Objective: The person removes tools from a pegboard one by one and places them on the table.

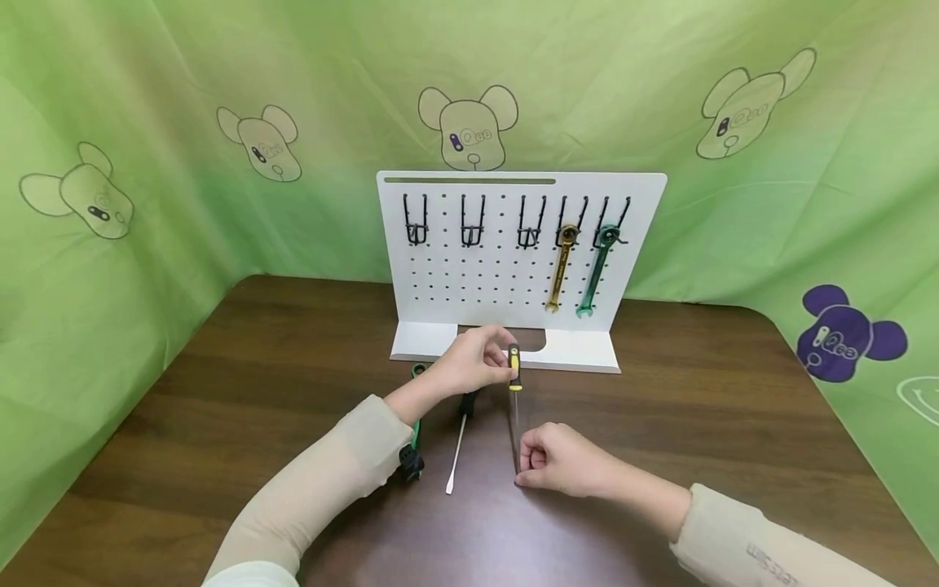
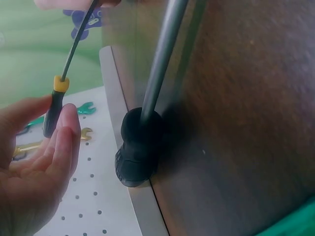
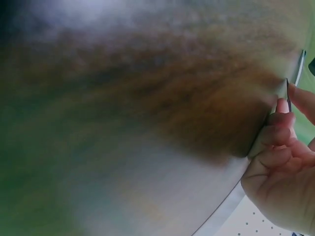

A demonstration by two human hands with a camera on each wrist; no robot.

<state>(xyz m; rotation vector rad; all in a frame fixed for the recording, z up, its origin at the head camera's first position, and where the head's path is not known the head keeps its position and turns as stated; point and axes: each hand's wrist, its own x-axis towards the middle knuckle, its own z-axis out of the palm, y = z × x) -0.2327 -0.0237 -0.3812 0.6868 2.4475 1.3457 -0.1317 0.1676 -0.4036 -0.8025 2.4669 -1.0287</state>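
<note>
A screwdriver with a black and yellow handle [image 1: 515, 367] stands nearly in line with the middle of the pegboard. My left hand [image 1: 473, 359] pinches its handle between thumb and fingers; the left wrist view shows the yellow collar [image 2: 61, 84] of that handle just beyond the fingertips. At the lower end of the shaft, my right hand [image 1: 565, 461] pinches the screwdriver near its tip, low over the table. Left of it lies a second screwdriver [image 1: 456, 456], flat-bladed, its black handle [image 2: 140, 147] partly behind my left hand in the head view.
A white pegboard [image 1: 477, 314] stands at the back with black hooks. A gold wrench [image 1: 561, 273] and a green wrench [image 1: 597, 273] hang on its right side. Another green tool [image 1: 417, 371] lies partly under my left forearm, beside a black object [image 1: 412, 463] at my cuff.
</note>
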